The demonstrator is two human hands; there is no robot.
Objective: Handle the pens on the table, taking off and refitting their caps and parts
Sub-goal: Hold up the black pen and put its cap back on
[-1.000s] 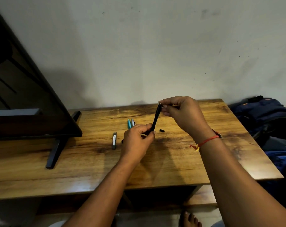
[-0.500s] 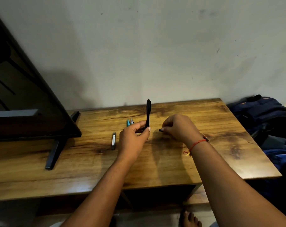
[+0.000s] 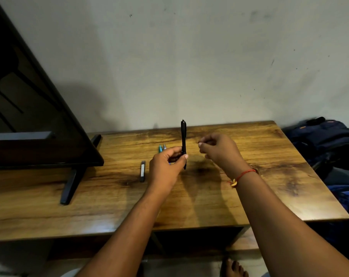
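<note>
Black pen [image 3: 183, 136] standing bolt upright at the centre of the frame, and it's the left hand [image 3: 166, 166] that has it, thumb and fingers clamped round the lower part of the barrel, with the bottom end poking out below the thumb. A pale tip shows at the very top. Just to the right, the right hand [image 3: 219, 150] hangs level with it but clear of the pen, fingers curled in and fingertips drawn together; whether anything sits between them, I can't tell. A red thread [image 3: 243, 174] circles that wrist.

Down on the wooden table [image 3: 269, 186], two teal pens [image 3: 161, 148] peek out behind the left hand, and a dark stick with a pale label [image 3: 142, 171] lies left of it. Dark screen [image 3: 39, 120] fills the left of the frame, bags [image 3: 325, 140] sit at the right edge.
</note>
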